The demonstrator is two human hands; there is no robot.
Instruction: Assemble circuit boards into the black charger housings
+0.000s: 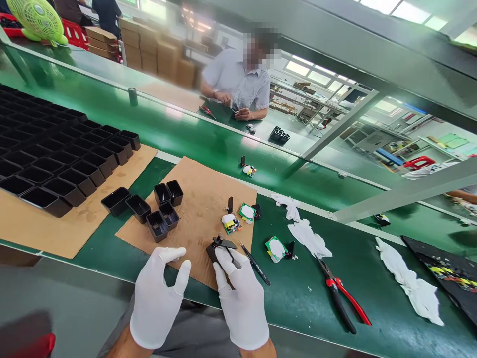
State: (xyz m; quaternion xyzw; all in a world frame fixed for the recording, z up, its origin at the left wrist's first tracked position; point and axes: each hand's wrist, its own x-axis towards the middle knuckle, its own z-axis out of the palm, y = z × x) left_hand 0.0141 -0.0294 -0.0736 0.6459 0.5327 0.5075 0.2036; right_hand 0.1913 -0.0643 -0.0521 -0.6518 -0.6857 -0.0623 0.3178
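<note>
My left hand (159, 298), in a white glove, hovers by the table's front edge with thumb and fingers apart and nothing between them. My right hand (244, 298), gloved too, grips a small black plastic case (211, 252) with a flat black piece on its top; the fingers hide part of it. Black tweezers (257, 266) lie just right of that hand. Beyond it on the cardboard sheet (201, 184) are circuit boards with white pads, one (231, 223) with yellow parts and one green board (247, 213). Several open black cases (157, 226) stand left of them.
Rows of black cases (74, 184) fill the left side. Red-and-black pliers (337, 288), white cloth gloves (408, 281) and another green board (276, 248) lie to the right. A co-worker (238, 79) sits across the green conveyor belt (208, 136). A metal post (402, 191) slants at right.
</note>
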